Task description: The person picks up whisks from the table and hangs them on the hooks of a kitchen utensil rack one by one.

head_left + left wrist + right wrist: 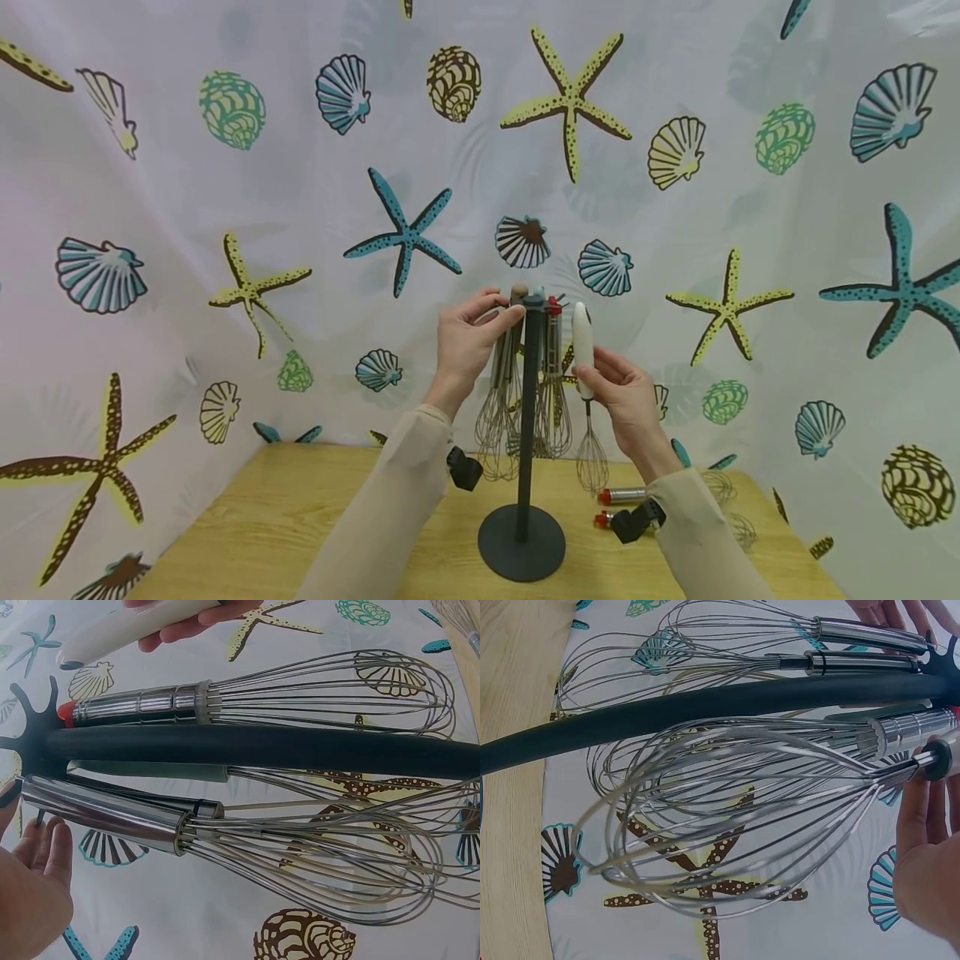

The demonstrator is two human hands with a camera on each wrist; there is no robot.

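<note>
My right hand point(622, 396) grips a whisk by its white handle point(583, 337), upright just right of a dark rack. Its wire loops point(780, 780) hang downward and fill the middle of the right wrist view. At the top of the rack point(529, 400), my left hand point(468, 337) pinches the hooked head between thumb and fingers. Several whisks hang from the hooks. Nearest my left fingers is a steel-handled whisk point(105, 814); a red-tipped whisk point(142, 705) hangs on the side toward my right hand. A pale green handle point(150, 771) is partly hidden behind the pole.
The rack's round base point(521, 558) stands on a wooden table point(300, 517). Two red-tipped whisks point(622, 496) lie on the table at the right, partly hidden by my right forearm. A white curtain point(300, 200) with starfish and shells hangs behind and at both sides.
</note>
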